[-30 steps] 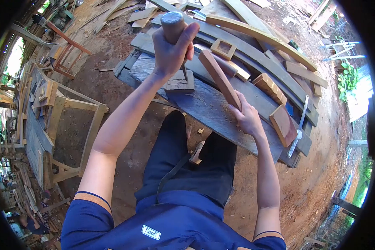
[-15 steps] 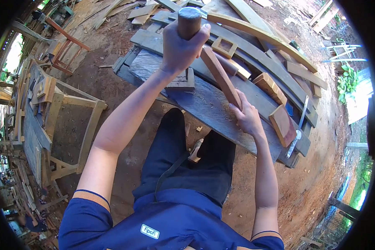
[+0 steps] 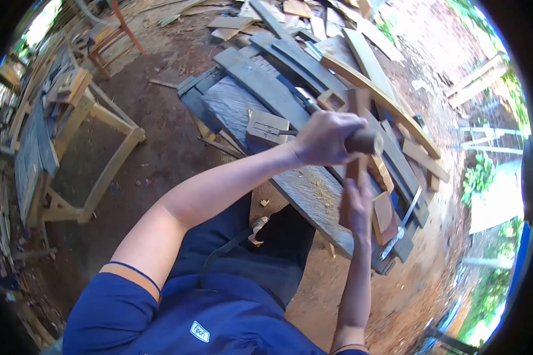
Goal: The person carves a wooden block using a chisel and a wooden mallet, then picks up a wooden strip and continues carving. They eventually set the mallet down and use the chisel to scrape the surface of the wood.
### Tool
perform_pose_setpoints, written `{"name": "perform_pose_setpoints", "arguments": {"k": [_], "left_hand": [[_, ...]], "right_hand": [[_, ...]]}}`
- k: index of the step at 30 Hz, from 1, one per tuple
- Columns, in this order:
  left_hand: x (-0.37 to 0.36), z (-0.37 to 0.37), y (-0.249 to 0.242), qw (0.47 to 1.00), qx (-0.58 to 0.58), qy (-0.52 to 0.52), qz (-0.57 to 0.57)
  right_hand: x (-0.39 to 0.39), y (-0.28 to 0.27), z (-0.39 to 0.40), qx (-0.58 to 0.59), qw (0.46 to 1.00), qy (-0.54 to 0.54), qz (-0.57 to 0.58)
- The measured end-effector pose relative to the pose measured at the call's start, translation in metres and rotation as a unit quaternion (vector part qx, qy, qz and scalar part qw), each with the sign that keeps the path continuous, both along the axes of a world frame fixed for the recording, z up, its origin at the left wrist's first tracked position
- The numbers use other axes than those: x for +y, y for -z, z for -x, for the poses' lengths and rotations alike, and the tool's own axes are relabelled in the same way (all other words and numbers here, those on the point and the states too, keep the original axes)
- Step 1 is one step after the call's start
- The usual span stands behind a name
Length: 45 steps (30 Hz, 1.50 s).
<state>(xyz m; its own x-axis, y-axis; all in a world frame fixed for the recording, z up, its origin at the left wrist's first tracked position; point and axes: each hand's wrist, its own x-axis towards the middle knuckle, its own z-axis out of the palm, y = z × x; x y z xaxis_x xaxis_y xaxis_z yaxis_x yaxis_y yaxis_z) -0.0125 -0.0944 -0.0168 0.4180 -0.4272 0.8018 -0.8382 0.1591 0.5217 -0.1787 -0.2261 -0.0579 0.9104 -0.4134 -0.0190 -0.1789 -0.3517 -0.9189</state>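
Note:
My left hand [image 3: 328, 139] is closed around a short, dark wooden cylinder [image 3: 366, 142] with a pale flat end, which points right over the bench. Just below it, my right hand [image 3: 358, 204], smeared by motion, grips the lower part of a brown wooden strip [image 3: 356, 106]. The strip stands nearly upright in view, and the left fist and cylinder overlap its middle. A wooden block [image 3: 267, 125] with a dark slot in its face lies on the bench left of my left hand. Close behind the hands is a small wooden piece with a square hole [image 3: 331, 100].
The plank-topped bench [image 3: 314, 198] carries long boards [image 3: 266, 80], a brown block [image 3: 385, 218] and a metal bar [image 3: 410, 207]. Wood shavings lie near its front edge. A wooden trestle frame [image 3: 109, 171] stands at left, a red chair frame [image 3: 121, 35] behind it. Offcuts [image 3: 231, 23] litter the ground.
My left hand has swung down and right with the cylinder, which has turned from upright to sideways. The strip in my right hand has come more upright. The view has shifted.

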Motion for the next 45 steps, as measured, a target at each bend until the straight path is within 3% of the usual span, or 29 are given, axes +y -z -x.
{"name": "perform_pose_setpoints", "arguments": {"k": [1,3,4,5,7,9,10,13,14,15,17,18,21,24,25,27,28,29,31,32,33,35,36,37,39,40,43,44,45], "left_hand": [[0.003,0.007,-0.001,0.999,0.016,0.000,-0.047],[-0.002,0.013,0.004,0.997,0.006,-0.005,-0.077],[-0.002,0.014,0.003,0.997,-0.006,-0.013,-0.082],[-0.002,0.014,0.002,0.997,-0.008,-0.011,-0.079],[-0.002,0.012,0.000,0.997,0.010,-0.009,-0.074],[-0.002,0.007,-0.001,0.998,0.009,-0.014,-0.061],[-0.001,0.007,-0.002,0.998,0.014,-0.016,-0.054],[0.002,0.007,-0.004,0.997,0.022,-0.021,-0.065],[0.003,0.008,-0.002,0.995,0.021,-0.016,-0.091],[0.003,0.009,0.000,0.995,0.023,-0.016,-0.091],[0.004,0.008,-0.001,0.998,0.030,-0.004,-0.058],[0.007,0.007,-0.005,0.998,0.029,-0.006,-0.057],[0.006,0.002,-0.009,0.999,0.045,-0.006,-0.020],[0.011,0.000,-0.003,0.997,0.061,0.003,-0.043],[0.012,-0.001,-0.006,0.998,0.058,0.009,-0.034],[0.011,-0.003,-0.007,0.998,0.057,0.017,0.002],[0.009,-0.009,-0.008,0.997,0.056,0.021,0.039],[0.012,-0.014,-0.012,0.997,0.055,0.020,0.041],[0.017,-0.022,-0.016,0.991,0.128,0.007,0.040],[0.018,-0.025,-0.022,0.989,0.085,-0.015,0.118],[0.019,-0.024,-0.017,0.945,0.302,0.034,0.124],[0.016,-0.021,-0.012,0.878,0.424,0.074,0.209],[0.014,-0.025,-0.001,0.926,0.333,0.028,0.177],[0.014,-0.029,-0.005,0.924,0.336,0.035,0.178],[0.020,-0.034,-0.013,0.977,0.051,-0.045,0.200],[0.032,-0.028,-0.026,0.957,0.253,0.008,0.146],[0.058,-0.051,-0.050,0.961,0.272,0.025,0.036],[0.069,-0.060,-0.052,0.957,0.282,0.028,-0.062],[0.081,-0.068,-0.054,0.943,0.289,0.028,-0.160]], "right_hand": [[0.010,-0.040,0.009,0.026,0.996,0.049,-0.063],[0.011,-0.065,0.025,-0.078,0.959,0.233,-0.142],[0.017,-0.085,0.029,-0.242,0.951,0.136,-0.138],[0.024,-0.098,0.032,-0.331,0.930,0.141,-0.068],[0.022,-0.092,0.049,-0.332,0.940,0.076,-0.021],[0.034,-0.085,0.065,-0.020,0.989,0.076,0.128],[0.065,-0.104,0.055,-0.032,0.990,0.116,0.074],[0.052,-0.094,0.070,-0.123,0.987,0.102,-0.007],[0.046,-0.093,0.067,-0.260,0.964,0.061,0.004],[0.070,-0.108,0.053,-0.326,0.938,0.117,-0.029],[0.061,-0.091,0.063,-0.167,0.978,0.129,0.000],[0.058,-0.092,0.061,-0.004,0.992,0.069,0.106],[0.065,-0.097,0.064,-0.048,0.997,0.053,0.042],[0.085,-0.098,0.048,-0.305,0.942,0.101,-0.096],[0.081,-0.095,0.044,-0.307,0.942,0.100,-0.095],[0.074,-0.094,0.039,-0.080,0.978,0.008,0.191],[0.082,-0.109,0.045,-0.014,0.998,0.019,0.054],[0.079,-0.103,0.043,-0.015,0.998,0.018,0.056],[0.079,-0.081,0.048,-0.137,0.987,0.060,-0.062],[0.084,-0.084,0.043,-0.161,0.981,0.077,-0.079],[0.084,-0.084,0.043,-0.159,0.981,0.082,-0.078],[0.081,-0.080,0.044,-0.122,0.984,0.106,-0.074],[0.078,-0.075,0.047,-0.122,0.984,0.112,-0.071],[0.072,-0.064,0.050,-0.115,0.983,0.115,-0.086],[0.061,-0.037,0.060,-0.095,0.981,0.119,-0.122],[0.050,-0.026,0.066,-0.046,0.986,0.103,-0.121],[0.035,0.001,0.065,0.015,0.991,0.098,-0.095],[0.020,0.032,0.065,-0.012,0.995,0.093,-0.016],[0.020,0.029,0.063,-0.017,0.995,0.097,-0.020]]}}
